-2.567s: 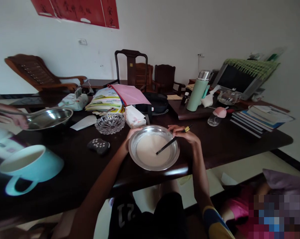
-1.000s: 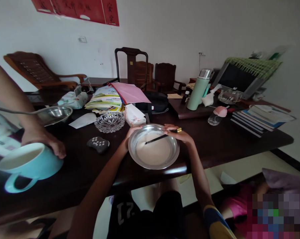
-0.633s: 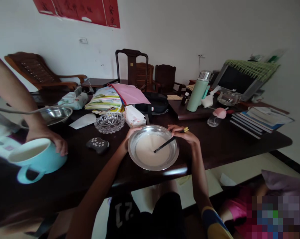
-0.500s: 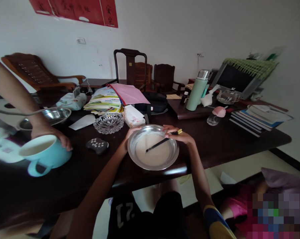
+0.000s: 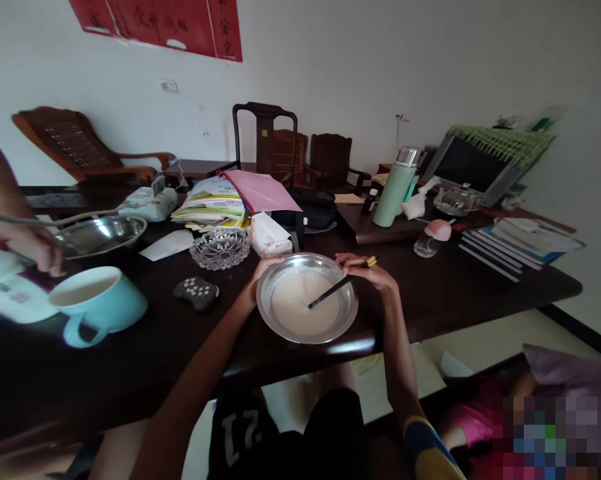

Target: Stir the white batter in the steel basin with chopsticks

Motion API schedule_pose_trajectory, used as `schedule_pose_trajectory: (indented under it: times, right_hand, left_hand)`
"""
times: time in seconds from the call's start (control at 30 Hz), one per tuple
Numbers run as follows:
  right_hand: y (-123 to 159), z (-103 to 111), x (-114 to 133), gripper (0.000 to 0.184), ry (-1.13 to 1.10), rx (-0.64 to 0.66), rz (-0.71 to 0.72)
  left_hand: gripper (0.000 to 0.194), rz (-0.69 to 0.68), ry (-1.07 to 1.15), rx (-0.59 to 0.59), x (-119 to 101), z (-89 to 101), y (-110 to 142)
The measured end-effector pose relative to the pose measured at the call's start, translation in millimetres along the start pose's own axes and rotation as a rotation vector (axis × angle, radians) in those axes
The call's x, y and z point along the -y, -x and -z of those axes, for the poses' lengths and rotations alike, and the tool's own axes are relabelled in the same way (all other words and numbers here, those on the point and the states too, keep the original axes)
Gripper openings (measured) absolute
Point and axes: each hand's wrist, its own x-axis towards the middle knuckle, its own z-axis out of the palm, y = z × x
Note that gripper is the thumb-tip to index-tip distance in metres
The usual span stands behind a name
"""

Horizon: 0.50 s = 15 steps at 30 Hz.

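A metal bowl (image 5: pixel 308 338) stands near the table's front edge with a pale, creamy liquid (image 5: pixel 291 308) in it. My left hand (image 5: pixel 265 269) is closed on the bowl's upper left rim, its fingers partly hidden behind the wall. Black chopsticks (image 5: pixel 334 291) with gold ends slant down into the liquid, gripped by my right hand (image 5: pixel 368 272) at the bowl's right rim. Their lower tips touch the liquid near the middle of the bowl.
Left of the bowl are a game controller (image 5: pixel 196 293), a glass dish (image 5: pixel 220 249) and a blue mug (image 5: pixel 105 303). Another person's hand (image 5: pixel 40 247) is behind the mug, near a steel basin (image 5: pixel 103 237). A green thermos (image 5: pixel 394 197) and stacked books (image 5: pixel 505 250) stand to the right.
The chopstick tips have shifted right through the liquid with my right hand. The other person's hand has let go of the mug and drawn back left.
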Motion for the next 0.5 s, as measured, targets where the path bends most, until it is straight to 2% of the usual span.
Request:
schedule_pose_trajectory:
  times: [0.07, 0.2, 0.3, 0.4, 0.5]
  right_hand:
    - [-1.2, -9.3, 0.4, 0.034, 0.033, 0.057, 0.036]
    - [-7.8, -19.0, -5.6, 0.037, 0.055, -0.001, 0.037]
    - [-10.9, -12.8, -10.6, 0.037, 0.063, -0.077, 0.011]
    - [-9.6, -2.8, -10.4, 0.035, 0.056, -0.149, -0.004]
    - [-5.3, -0.9, -4.6, 0.036, 0.039, -0.097, 0.023]
  left_hand:
    - [0.009, 0.016, -0.003, -0.004, 0.7, 1.3, -2.6]
    - [0.011, 0.056, 0.010, -0.039, 1.8, 4.2, -5.7]
    - [0.012, 0.068, 0.010, -0.068, 0.7, 4.6, -5.4]
    - [0.015, 0.062, 0.013, -0.042, -2.2, 0.6, -1.1]
    - [0.013, 0.000, 0.003, -0.033, -3.7, -4.9, 4.5]
